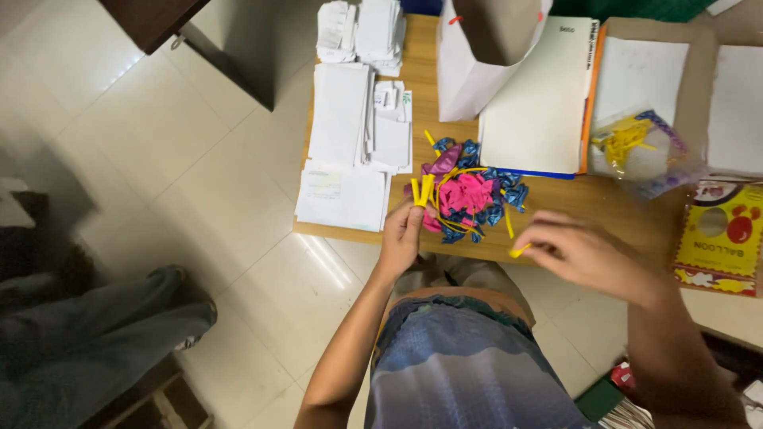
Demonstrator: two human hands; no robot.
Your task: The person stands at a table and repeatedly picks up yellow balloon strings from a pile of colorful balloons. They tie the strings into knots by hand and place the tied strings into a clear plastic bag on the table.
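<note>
Beside the balloon pile (469, 197) — paper stacks (350, 143), white bag (477, 63).

yellow balloon pack (719, 237) sits at the right edge, clear bag (640, 147) just left, white paper bag (485, 56) far back

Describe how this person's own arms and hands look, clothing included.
Both arms are bare from above the elbow down: no sleeves show. The left hand and right hand wear no gloves; no rings, watch or bracelets can be seen. The right hand is motion-blurred. Below is a blue-grey patterned garment.
</note>
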